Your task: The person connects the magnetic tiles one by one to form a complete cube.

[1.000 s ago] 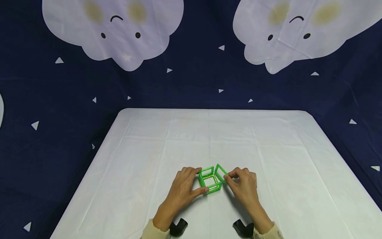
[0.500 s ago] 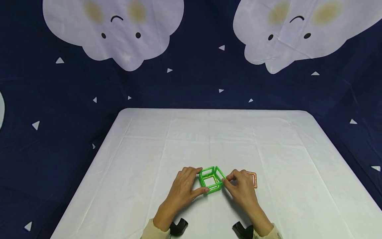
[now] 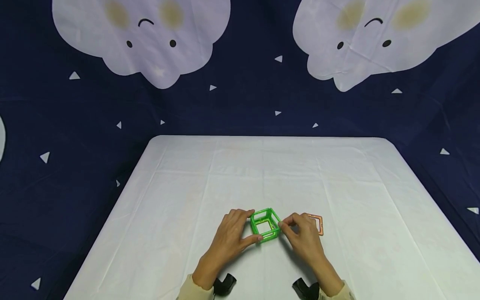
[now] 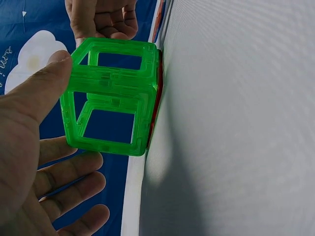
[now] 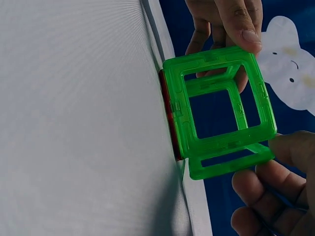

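A box-shaped frame of green square magnetic tiles (image 3: 268,238) stands on the white table, with a thin red tile (image 5: 171,118) beneath it. Its top is open. My left hand (image 3: 233,233) holds the frame from the left, thumb on the near edge and a finger at the far corner. On the other side, my right hand (image 3: 304,236) pinches the edge of the right-side green tile (image 5: 231,165) between thumb and index finger. That tile leans slightly away from the frame in the right wrist view; in the head view it nearly lines up.
An orange square tile (image 3: 320,226) lies on the white table (image 3: 262,175), partly hidden behind my right hand. Beyond the table hangs a navy cloth (image 3: 255,104) with white clouds and small triangles. Black wrist mounts (image 3: 225,286) sit near both wrists.
The right-side green tile has swung left toward the frame with my right hand, from tilted outward to almost flush. The orange tile has come into view. My left hand stays put.
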{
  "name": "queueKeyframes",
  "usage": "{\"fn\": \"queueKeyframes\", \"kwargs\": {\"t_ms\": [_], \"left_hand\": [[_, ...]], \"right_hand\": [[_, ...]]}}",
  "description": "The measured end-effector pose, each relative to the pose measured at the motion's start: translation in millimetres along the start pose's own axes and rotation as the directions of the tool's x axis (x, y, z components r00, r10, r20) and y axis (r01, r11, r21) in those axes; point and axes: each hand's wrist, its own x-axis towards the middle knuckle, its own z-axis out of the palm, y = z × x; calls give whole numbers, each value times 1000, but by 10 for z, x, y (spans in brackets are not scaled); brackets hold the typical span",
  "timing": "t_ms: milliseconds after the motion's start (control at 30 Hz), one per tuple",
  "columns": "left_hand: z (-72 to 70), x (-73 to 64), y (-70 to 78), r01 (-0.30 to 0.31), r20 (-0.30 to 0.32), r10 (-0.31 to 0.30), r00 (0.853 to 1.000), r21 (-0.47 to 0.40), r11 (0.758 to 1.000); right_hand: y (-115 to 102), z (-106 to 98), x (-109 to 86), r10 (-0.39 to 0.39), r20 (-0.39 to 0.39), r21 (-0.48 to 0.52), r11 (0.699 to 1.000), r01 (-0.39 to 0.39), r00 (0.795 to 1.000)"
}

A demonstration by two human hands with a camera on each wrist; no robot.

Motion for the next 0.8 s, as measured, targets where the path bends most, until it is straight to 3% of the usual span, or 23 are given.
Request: {"fn": "queueKeyframes", "kwargs": {"t_ms": [467,633,800], "left_hand": [[10,1,-6,-7,-4,7,1000,-19,1000],[-2,-3,-12,-7,10,8,1000,-39,999],[-14,1,-38,-12,35,15,999,-67,998]], "right_hand": [[14,-21,4,-32,-3,38,999,32,999],[52,-106,22,-43,4,42,998,43,999],[178,-276,48,-1,6,16,1000,1,1000]]}}
